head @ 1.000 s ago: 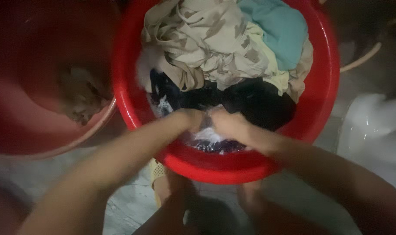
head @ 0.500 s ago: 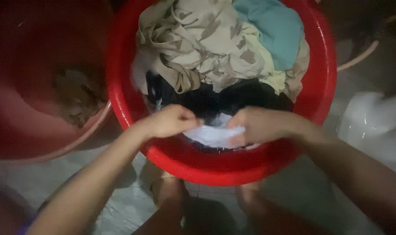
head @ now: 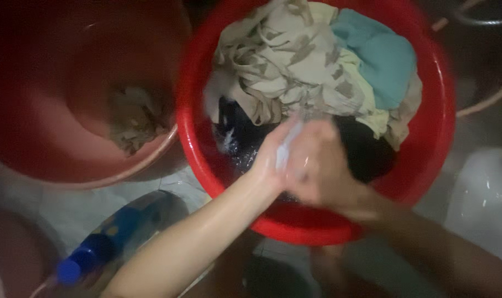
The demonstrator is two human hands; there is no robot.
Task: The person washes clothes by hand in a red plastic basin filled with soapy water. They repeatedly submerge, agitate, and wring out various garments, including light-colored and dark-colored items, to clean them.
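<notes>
A red plastic basin point(head: 439, 110) holds wet laundry: a beige patterned cloth point(head: 287, 60), a teal cloth point(head: 381, 52), a pale yellow piece point(head: 372, 116) and dark clothes point(head: 367, 152) in soapy water. My left hand point(head: 270, 157) and my right hand point(head: 317, 163) are pressed together above the basin's near half, both clenched on a small white cloth point(head: 287, 146) squeezed between them. The picture is blurred by motion.
A larger dull-red basin point(head: 52, 149) at the left holds a brownish crumpled cloth point(head: 132, 118). A blue bottle with a blue cap point(head: 88, 254) lies at the lower left. A white basin point(head: 485, 193) sits at the right. Hoses point(head: 483, 102) curve at the upper right on a tiled floor.
My hands were apart, stretching the white cloth at the basin's near rim; now they have come together and risen, bunching it between them. The view shifted, bringing the blue bottle into sight.
</notes>
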